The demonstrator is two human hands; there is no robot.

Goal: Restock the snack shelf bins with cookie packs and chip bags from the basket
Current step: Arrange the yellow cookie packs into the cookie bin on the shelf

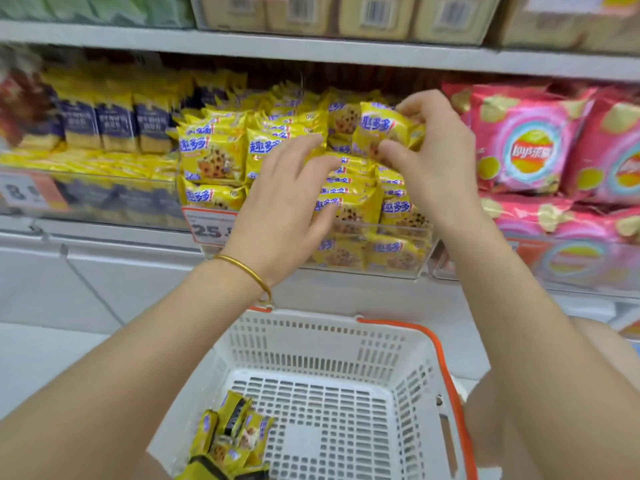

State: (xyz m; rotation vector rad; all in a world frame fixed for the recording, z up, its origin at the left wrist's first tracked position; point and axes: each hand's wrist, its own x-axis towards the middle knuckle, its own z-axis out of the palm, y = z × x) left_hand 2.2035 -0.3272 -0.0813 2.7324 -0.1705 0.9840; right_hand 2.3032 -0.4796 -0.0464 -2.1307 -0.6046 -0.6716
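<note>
A clear shelf bin (pixel 391 268) at centre holds several yellow cookie packs. My right hand (pixel 436 150) pinches one yellow cookie pack (pixel 377 128) above the right side of the bin's pile. My left hand (pixel 287 195) lies with straight fingers on the stacked packs in the middle of the bin. Below, a white basket with an orange rim (pixel 346 344) holds a few yellow cookie packs (pixel 228 441) in its near left corner. No chip bags are visible in the basket.
Pink chip bags (pixel 526 140) fill the bins to the right. Yellow and navy packs (pixel 114 123) stand in the bin to the left. A price tag (pixel 207 226) hangs on the bin's front. Boxed goods (pixel 346 15) sit on the shelf above.
</note>
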